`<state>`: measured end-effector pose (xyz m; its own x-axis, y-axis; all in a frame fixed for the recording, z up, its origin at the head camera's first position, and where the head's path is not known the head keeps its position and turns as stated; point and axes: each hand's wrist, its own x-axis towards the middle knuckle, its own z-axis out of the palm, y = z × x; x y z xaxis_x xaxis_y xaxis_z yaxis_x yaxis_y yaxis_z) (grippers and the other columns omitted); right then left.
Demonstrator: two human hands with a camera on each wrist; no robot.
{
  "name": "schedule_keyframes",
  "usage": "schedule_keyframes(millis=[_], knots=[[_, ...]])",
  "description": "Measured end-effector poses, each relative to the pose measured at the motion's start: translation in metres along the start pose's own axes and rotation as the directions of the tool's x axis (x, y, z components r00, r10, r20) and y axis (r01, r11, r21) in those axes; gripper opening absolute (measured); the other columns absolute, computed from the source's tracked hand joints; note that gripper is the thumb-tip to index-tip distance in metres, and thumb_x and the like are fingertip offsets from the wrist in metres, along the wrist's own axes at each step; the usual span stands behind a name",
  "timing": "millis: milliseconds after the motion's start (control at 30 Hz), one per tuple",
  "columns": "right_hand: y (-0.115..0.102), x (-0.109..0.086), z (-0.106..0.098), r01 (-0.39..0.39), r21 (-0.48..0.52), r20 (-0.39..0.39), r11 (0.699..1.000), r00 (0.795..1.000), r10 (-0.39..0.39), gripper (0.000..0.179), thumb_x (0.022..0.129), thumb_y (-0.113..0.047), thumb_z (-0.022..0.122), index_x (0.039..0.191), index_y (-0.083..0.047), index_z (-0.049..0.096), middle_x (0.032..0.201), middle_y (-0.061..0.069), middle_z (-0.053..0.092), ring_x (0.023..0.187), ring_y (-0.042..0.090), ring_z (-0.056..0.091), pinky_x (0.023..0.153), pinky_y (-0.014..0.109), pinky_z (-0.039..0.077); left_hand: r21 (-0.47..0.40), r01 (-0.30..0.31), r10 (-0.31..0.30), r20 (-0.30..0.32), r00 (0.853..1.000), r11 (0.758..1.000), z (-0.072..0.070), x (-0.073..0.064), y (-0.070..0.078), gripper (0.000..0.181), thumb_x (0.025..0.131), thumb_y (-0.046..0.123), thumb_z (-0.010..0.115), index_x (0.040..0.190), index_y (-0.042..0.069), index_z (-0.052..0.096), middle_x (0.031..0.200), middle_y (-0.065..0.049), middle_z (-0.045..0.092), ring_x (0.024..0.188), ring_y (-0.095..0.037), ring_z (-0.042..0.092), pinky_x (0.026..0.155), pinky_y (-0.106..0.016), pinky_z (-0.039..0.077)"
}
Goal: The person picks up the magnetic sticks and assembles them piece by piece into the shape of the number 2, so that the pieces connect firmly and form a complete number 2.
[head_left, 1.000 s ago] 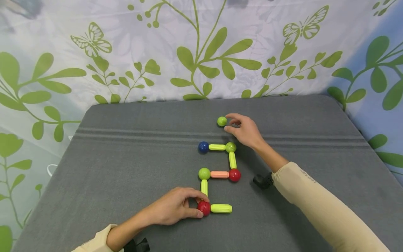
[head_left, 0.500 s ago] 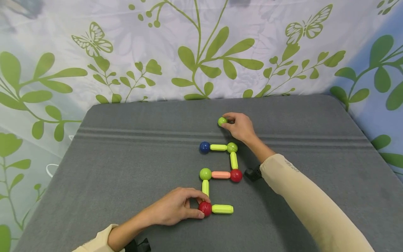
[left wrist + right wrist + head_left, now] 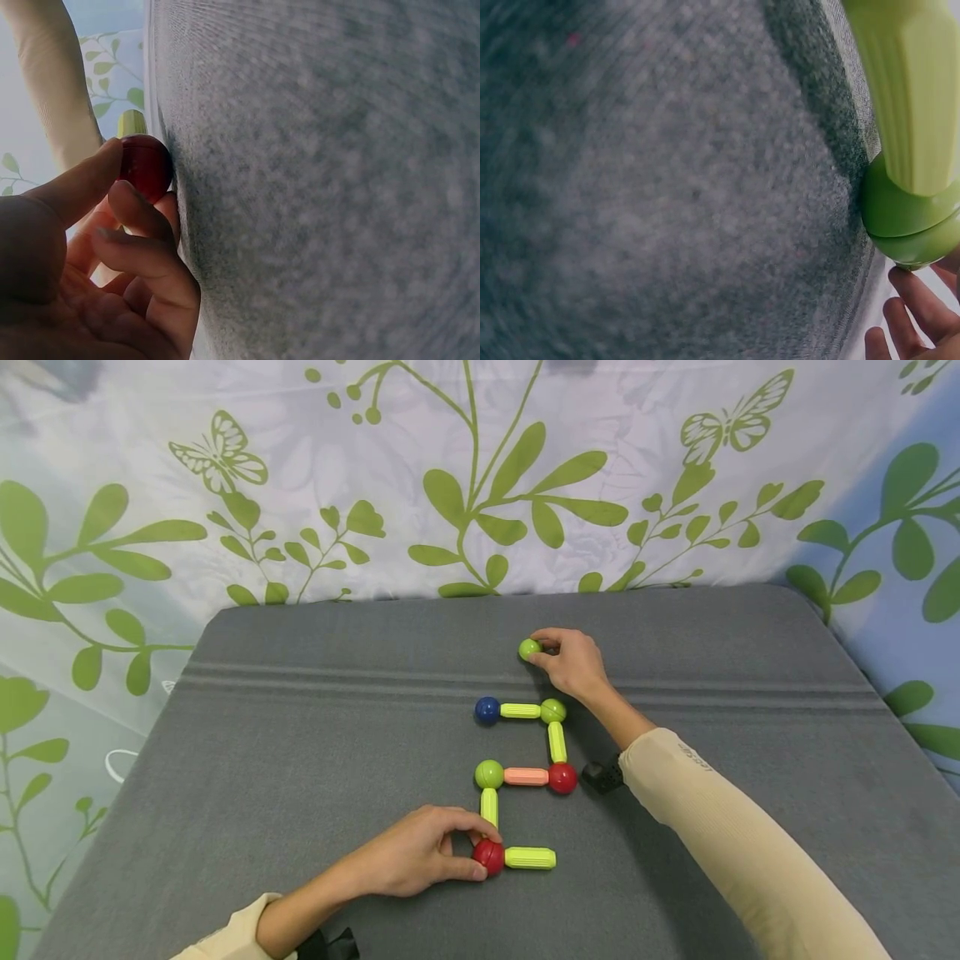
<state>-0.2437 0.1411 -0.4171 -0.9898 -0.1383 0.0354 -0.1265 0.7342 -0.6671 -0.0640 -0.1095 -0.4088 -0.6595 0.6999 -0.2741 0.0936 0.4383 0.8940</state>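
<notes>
My left hand (image 3: pixel 416 852) pinches a red ball (image 3: pixel 488 857) between thumb and finger. From that ball a yellow-green stick (image 3: pixel 530 858) points right and another stick (image 3: pixel 489 808) runs up to a green ball (image 3: pixel 489 774). Beyond it, an orange stick (image 3: pixel 527 776) leads to a second red ball (image 3: pixel 562 777). Further back my right hand (image 3: pixel 572 662) holds a loose green ball (image 3: pixel 529 649) between thumb and forefinger. In the right wrist view, fingers (image 3: pixel 922 311) show behind the chain's green ball (image 3: pixel 907 214), which hides what they hold.
The chain continues by a yellow-green stick (image 3: pixel 557 742) to another green ball (image 3: pixel 553 711), then a stick (image 3: pixel 521 711) and a blue ball (image 3: pixel 487 710). Grey cloth (image 3: pixel 315 727) covers the table. A leaf-patterned curtain (image 3: pixel 300 460) hangs behind it.
My right hand has moved slightly left and closed its fingertips on the loose green ball. The left hand has kept its hold on the red ball. The chain looks unchanged.
</notes>
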Motion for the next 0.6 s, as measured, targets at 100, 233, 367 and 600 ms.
schedule_keyframes(millis=[100,233,367,600], knots=[[0.001,0.0,-0.001,0.0,0.006,-0.001,1.0,1.0,0.0,0.035,0.095,-0.017,0.07,0.128,-0.007,0.066,0.121,0.018,0.065,0.11,0.033,0.06,0.09,0.049,0.046,-0.006,0.004,-0.004,0.005,1.0,1.0,0.0,0.0,0.0,0.027,0.088,0.017,0.077,0.114,0.021,0.07,0.089,0.01,0.063,0.047,-0.003,0.042,0.048,-0.019,0.037],[0.002,-0.004,-0.002,0.004,0.018,-0.005,1.0,1.0,-0.004,0.035,0.095,-0.017,0.07,0.128,-0.007,0.066,0.121,0.017,0.065,0.11,0.033,0.06,0.09,0.049,0.046,-0.011,0.001,-0.001,0.011,1.0,1.0,0.001,0.001,-0.001,0.026,0.088,0.017,0.077,0.114,0.021,0.07,0.092,0.011,0.064,0.047,-0.003,0.042,0.048,-0.019,0.037],[-0.002,-0.009,-0.006,0.018,0.046,-0.007,0.999,1.0,-0.018,0.035,0.094,-0.019,0.07,0.127,-0.008,0.066,0.121,0.016,0.066,0.11,0.031,0.06,0.09,0.049,0.046,0.002,-0.006,0.006,0.005,1.0,1.0,0.002,0.001,-0.001,0.027,0.088,0.017,0.077,0.114,0.021,0.07,0.094,0.011,0.063,0.047,-0.002,0.042,0.049,-0.019,0.038],[-0.013,-0.032,-0.017,0.088,0.084,0.014,0.993,0.996,-0.089,0.033,0.093,-0.017,0.072,0.124,-0.008,0.068,0.116,0.015,0.067,0.107,0.031,0.058,0.086,0.048,0.046,0.008,-0.015,0.015,0.002,1.0,1.0,0.001,0.001,-0.002,0.027,0.089,0.018,0.076,0.115,0.021,0.069,0.095,0.01,0.063,0.048,-0.001,0.042,0.049,-0.018,0.038]])
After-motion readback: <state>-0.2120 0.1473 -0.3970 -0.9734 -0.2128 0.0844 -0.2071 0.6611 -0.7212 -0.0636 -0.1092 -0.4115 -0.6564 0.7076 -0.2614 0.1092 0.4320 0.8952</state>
